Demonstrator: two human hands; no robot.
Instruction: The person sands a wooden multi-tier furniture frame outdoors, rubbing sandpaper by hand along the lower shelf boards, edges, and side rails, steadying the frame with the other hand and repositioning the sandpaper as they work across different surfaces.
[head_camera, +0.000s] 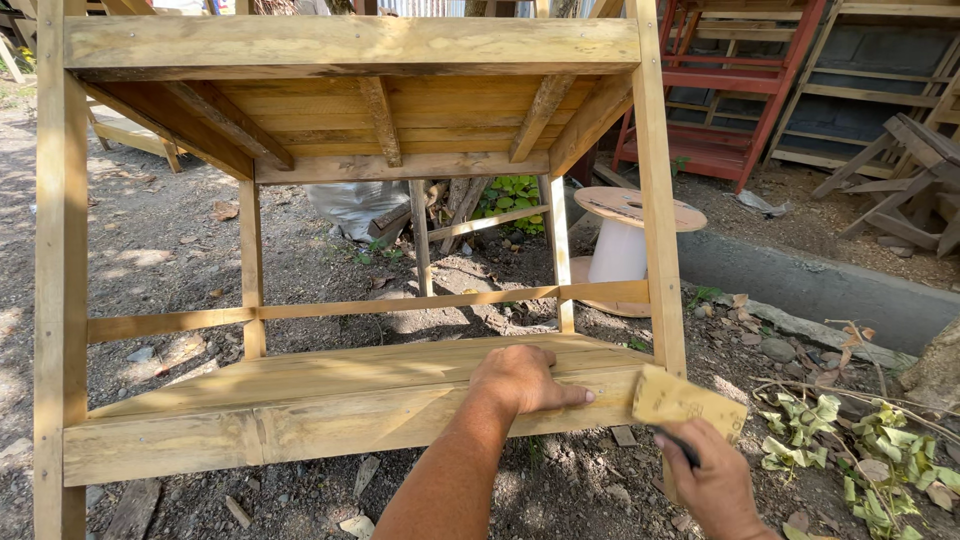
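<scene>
The left hand (522, 380) lay flat, open, on the pale wooden frame (350, 415). Just right of it, the right hand (715, 485) gripped a tan sandpaper block (685, 402) against the frame's corner.

We see bare dirt ground (160, 250) carrying a wooden frame (340, 400) that stands directly on it. On the dirt also lie small stones (777, 349), dry leaves (850, 440), wood scraps (130, 510), a white sack (355, 205) and a cable spool (625, 240).
</scene>
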